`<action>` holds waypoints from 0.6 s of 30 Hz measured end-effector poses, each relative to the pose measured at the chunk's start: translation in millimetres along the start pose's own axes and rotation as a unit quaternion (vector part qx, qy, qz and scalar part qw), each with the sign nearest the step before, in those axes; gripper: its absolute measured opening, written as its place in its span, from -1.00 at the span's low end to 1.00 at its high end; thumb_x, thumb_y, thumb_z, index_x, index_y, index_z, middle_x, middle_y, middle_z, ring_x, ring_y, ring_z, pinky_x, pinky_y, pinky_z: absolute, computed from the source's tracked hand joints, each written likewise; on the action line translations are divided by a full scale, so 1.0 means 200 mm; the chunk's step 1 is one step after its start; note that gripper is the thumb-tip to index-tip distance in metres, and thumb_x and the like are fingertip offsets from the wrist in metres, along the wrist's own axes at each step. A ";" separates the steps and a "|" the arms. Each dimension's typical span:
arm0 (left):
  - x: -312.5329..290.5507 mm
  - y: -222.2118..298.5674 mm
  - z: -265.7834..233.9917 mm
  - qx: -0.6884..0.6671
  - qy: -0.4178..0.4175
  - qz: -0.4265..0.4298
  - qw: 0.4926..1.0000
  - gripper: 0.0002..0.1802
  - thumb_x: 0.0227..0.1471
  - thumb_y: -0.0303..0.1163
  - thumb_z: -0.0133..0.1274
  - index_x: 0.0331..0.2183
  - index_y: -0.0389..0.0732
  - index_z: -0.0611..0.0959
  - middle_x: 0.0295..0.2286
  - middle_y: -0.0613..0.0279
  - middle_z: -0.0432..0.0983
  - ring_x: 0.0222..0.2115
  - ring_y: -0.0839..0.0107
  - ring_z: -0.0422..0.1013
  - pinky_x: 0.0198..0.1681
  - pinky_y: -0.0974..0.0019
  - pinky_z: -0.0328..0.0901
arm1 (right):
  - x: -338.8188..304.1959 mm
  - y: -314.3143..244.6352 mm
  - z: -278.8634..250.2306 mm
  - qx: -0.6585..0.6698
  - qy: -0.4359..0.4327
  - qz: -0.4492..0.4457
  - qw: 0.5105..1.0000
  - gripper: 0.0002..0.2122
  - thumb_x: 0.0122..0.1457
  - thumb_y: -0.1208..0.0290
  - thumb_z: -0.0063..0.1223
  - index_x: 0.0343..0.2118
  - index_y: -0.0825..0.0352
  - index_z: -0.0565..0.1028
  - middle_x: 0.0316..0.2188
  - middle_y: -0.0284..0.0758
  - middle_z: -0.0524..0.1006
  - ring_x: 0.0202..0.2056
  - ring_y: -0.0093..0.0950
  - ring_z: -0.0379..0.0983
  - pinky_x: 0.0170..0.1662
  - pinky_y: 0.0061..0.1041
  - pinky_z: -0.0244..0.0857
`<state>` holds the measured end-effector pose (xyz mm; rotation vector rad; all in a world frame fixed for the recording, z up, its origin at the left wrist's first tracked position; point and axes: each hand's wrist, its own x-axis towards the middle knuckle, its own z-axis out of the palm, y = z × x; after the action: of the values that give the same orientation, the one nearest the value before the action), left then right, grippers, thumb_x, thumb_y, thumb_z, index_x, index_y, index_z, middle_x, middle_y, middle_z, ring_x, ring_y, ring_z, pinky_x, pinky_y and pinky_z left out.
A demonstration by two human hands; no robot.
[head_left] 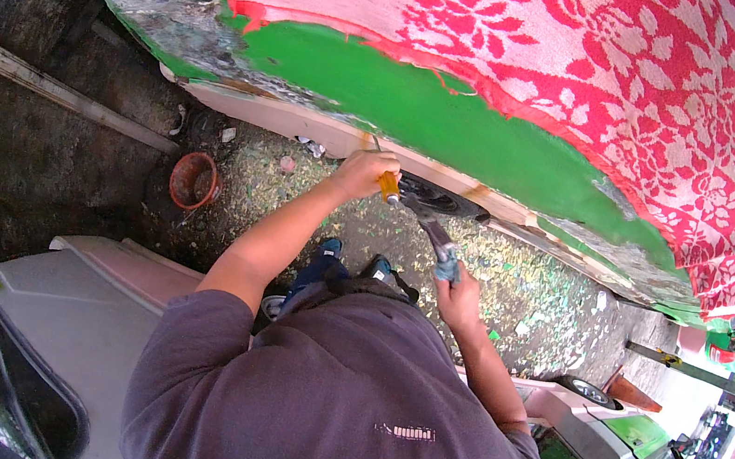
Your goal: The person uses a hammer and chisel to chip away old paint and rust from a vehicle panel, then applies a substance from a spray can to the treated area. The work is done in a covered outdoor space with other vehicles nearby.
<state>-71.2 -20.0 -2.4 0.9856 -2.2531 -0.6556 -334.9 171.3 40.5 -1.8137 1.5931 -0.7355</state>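
Observation:
My left hand point(364, 174) is closed around the yellow-orange handle of a screwdriver or chisel point(389, 187). Its thin shaft points away from me at the lower edge of a green car body point(333, 72) with scraped, peeling patches. In my right hand point(459, 300) is a dark metal hammer point(435, 232), gripped by the blue wrapping on its handle. The hammer's far end is at the butt of the yellow-orange handle; whether they touch I cannot tell. Part of the shaft's tip is hidden against the car's pale lower panel.
A red-and-white floral blanket point(632, 88) covers the car's upper side. Paint flakes litter the ground point(518, 293). An orange-brown bucket point(196, 181) stands at left beside a long pole point(72, 94). Close behind me are a grey vehicle point(78, 283) and another green-and-white one point(640, 432).

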 end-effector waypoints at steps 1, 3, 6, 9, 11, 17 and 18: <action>-0.01 -0.01 0.00 0.009 0.006 -0.009 1.000 -0.76 0.01 -0.34 0.15 -0.52 -0.19 0.43 -0.51 0.19 0.41 -0.46 0.10 0.43 -0.44 0.13 0.29 | 0.03 0.01 0.05 -0.067 -0.023 0.032 0.997 -0.75 0.14 0.28 0.09 -0.32 0.39 0.38 -0.59 0.03 0.49 -0.50 0.06 0.47 -0.44 -0.06 0.32; -0.04 -0.02 0.01 0.013 0.008 -0.009 1.000 -0.76 0.01 -0.35 0.15 -0.53 -0.18 0.43 -0.51 0.19 0.41 -0.46 0.10 0.43 -0.44 0.13 0.29 | 0.03 0.02 0.07 -0.086 -0.027 0.034 0.995 -0.74 0.14 0.28 0.09 -0.31 0.40 0.38 -0.61 0.03 0.48 -0.51 0.06 0.46 -0.45 -0.05 0.32; -0.06 -0.07 -0.02 0.021 0.014 0.008 1.000 -0.75 0.01 -0.34 0.16 -0.54 -0.18 0.43 -0.52 0.19 0.40 -0.47 0.10 0.43 -0.45 0.12 0.29 | 0.02 0.04 0.03 -0.031 -0.030 0.034 0.998 -0.70 0.14 0.26 0.09 -0.25 0.44 0.39 -0.63 0.03 0.48 -0.52 0.06 0.46 -0.45 -0.06 0.32; -0.04 0.05 -0.07 0.010 0.023 -0.001 1.000 -0.73 0.01 -0.34 0.17 -0.55 -0.18 0.42 -0.54 0.18 0.38 -0.49 0.09 0.41 -0.46 0.11 0.28 | -0.02 -0.02 -0.03 0.010 -0.039 0.032 0.999 -0.68 0.16 0.27 0.08 -0.20 0.46 0.40 -0.63 0.03 0.48 -0.52 0.06 0.46 -0.44 -0.07 0.32; -0.02 0.05 -0.04 -0.009 0.035 -0.005 0.999 -0.73 0.01 -0.34 0.17 -0.55 -0.19 0.41 -0.54 0.17 0.38 -0.50 0.08 0.40 -0.47 0.12 0.28 | 0.02 -0.02 -0.01 -0.038 -0.044 0.041 0.997 -0.69 0.16 0.27 0.07 -0.21 0.45 0.40 -0.62 0.03 0.48 -0.50 0.06 0.47 -0.43 -0.07 0.31; 0.00 0.06 -0.01 -0.047 0.057 -0.008 0.997 -0.72 0.01 -0.36 0.17 -0.55 -0.20 0.41 -0.55 0.16 0.36 -0.52 0.09 0.38 -0.47 0.14 0.27 | 0.03 -0.04 -0.03 -0.005 -0.030 0.062 0.998 -0.71 0.15 0.27 0.09 -0.26 0.45 0.42 -0.59 0.01 0.50 -0.48 0.03 0.49 -0.40 -0.12 0.32; 0.00 0.08 -0.01 -0.051 0.059 -0.012 0.997 -0.72 0.01 -0.37 0.17 -0.55 -0.21 0.40 -0.55 0.16 0.36 -0.52 0.09 0.38 -0.47 0.14 0.26 | 0.01 -0.04 -0.03 0.005 -0.029 0.069 0.997 -0.70 0.15 0.28 0.10 -0.26 0.46 0.42 -0.59 0.00 0.50 -0.49 0.01 0.49 -0.41 -0.14 0.32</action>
<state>-77.8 -11.3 9.0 0.9761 -2.0877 -0.6975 -334.3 169.1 50.5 -1.6839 1.6537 -0.6220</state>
